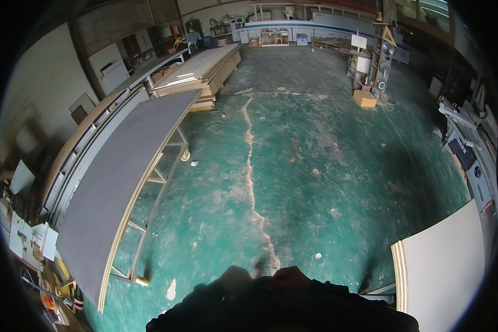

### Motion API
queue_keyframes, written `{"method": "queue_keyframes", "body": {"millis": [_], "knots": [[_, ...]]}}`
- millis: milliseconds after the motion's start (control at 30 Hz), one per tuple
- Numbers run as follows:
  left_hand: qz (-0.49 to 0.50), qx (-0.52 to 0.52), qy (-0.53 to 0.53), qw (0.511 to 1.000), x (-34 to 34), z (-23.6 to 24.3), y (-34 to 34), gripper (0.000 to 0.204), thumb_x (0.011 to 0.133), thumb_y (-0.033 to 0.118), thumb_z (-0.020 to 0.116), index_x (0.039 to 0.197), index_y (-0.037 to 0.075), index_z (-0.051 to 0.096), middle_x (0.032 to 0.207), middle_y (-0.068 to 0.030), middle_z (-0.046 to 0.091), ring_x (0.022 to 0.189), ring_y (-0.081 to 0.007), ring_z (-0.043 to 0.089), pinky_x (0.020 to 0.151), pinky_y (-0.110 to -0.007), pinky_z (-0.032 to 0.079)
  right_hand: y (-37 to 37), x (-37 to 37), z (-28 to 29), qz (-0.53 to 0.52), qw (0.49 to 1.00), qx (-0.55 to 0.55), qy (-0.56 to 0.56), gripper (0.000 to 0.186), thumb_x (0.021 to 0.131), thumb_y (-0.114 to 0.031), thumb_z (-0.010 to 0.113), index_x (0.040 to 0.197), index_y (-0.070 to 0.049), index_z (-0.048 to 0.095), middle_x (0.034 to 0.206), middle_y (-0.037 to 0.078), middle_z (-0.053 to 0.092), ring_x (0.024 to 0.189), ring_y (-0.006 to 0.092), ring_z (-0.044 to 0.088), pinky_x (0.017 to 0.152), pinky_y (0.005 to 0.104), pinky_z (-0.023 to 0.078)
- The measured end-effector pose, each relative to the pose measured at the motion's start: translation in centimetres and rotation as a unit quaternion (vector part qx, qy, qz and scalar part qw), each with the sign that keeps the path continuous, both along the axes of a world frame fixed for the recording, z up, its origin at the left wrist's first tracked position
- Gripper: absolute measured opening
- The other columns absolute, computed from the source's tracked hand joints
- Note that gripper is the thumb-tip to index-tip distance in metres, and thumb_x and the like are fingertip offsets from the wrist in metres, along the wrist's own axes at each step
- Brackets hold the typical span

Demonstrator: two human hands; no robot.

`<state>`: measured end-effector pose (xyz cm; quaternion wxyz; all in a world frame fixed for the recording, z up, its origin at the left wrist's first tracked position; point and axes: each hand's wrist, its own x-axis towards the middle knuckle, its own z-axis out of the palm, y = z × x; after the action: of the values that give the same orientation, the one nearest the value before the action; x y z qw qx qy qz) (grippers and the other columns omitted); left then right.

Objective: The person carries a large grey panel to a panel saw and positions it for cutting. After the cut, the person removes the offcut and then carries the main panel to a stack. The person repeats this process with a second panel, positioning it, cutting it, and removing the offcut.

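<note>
My left hand (235,275) and my right hand (291,277) are side by side at the lower edge, close in front of my dark clothing. Both are in deep shadow, so their fingers do not show, nor whether they hold anything. A small gap lies between them. To the left, a long dark grey panel (122,144) with a pale edge rests on a wheeled metal frame (144,238). At the lower right, nearest my right hand, is a stack of white-topped boards (445,265) with pale layered edges.
A cracked green floor (315,182) stretches ahead. Stacked boards (205,72) stand at the far left, with two people (192,40) beyond. A cardboard box (364,98) sits by a post (380,66) hung with round discs. Machinery (470,144) lines the right; a long machine (304,25) spans the back.
</note>
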<state>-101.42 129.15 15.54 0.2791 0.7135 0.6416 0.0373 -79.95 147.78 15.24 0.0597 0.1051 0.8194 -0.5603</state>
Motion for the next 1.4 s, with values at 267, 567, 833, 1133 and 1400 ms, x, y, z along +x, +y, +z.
{"method": "queue_keyframes", "body": {"millis": [267, 567, 833, 1133, 1400], "knots": [[-0.073, 0.131, -0.128, 0.98, -8.4, -2.2, 14.2, 0.019, 0.067, 0.02, 0.066, 0.086, 0.013, 0.069, 0.078, -0.0087, 0.064, 0.077, -0.032, 0.064, 0.066, -0.042, 0.051, 10.1, -8.3, -0.8, 0.003, 0.999, 0.025, -0.029, 0.029, 0.094, -0.033, 0.062, 0.101, -0.008, 0.074, 0.092, 0.008, 0.072, 0.082, 0.0175, 0.069, 0.076, 0.0316, 0.055], [-0.192, 0.165, -0.059, 0.966, -21.2, -0.9, 30.3, 0.013, 0.07, 0.018, 0.067, 0.082, 0.014, 0.07, 0.074, -0.008, 0.064, 0.073, -0.0299, 0.064, 0.065, -0.041, 0.051, 23.6, -18.9, 2.0, 0.007, 0.972, 0.232, 0.047, 0.022, 0.09, -0.022, 0.059, 0.106, -0.013, 0.071, 0.096, 0.008, 0.07, 0.087, 0.026, 0.069, 0.077, 0.0359, 0.055], [-0.181, 0.112, -0.072, 0.974, -29.0, -0.7, 35.8, 0.012, 0.077, 0.016, 0.066, 0.085, 0.01, 0.07, 0.075, -0.0089, 0.064, 0.072, -0.0273, 0.064, 0.066, -0.038, 0.052, 30.8, -25.2, 2.3, -0.066, 0.996, 0.05, -0.025, 0.026, 0.093, -0.027, 0.059, 0.1, -0.006, 0.071, 0.095, 0.012, 0.071, 0.088, 0.0269, 0.069, 0.08, 0.0357, 0.054], [0.032, -0.006, -0.224, 0.974, -32.7, -0.4, 45.0, 0.02, 0.088, 0.022, 0.068, 0.087, 0.003, 0.074, 0.082, -0.0068, 0.071, 0.076, -0.016, 0.066, 0.07, -0.031, 0.052, 43.0, -29.6, 1.7, -0.003, 0.998, 0.058, -0.019, 0.027, 0.095, -0.026, 0.061, 0.106, -0.004, 0.071, 0.097, 0.015, 0.07, 0.092, 0.0276, 0.069, 0.086, 0.0372, 0.054], [-0.062, 0.19, -0.229, 0.953, -37.5, -2.8, 57.7, 0.014, 0.078, 0.012, 0.065, 0.091, 0.01, 0.069, 0.082, -0.0116, 0.066, 0.075, -0.0298, 0.065, 0.065, -0.038, 0.052, 59.2, -36.6, -0.3, 0.143, 0.967, 0.188, 0.094, 0.028, 0.094, -0.027, 0.057, 0.1, -0.002, 0.068, 0.093, 0.015, 0.068, 0.088, 0.0297, 0.067, 0.081, 0.0393, 0.053]]}}
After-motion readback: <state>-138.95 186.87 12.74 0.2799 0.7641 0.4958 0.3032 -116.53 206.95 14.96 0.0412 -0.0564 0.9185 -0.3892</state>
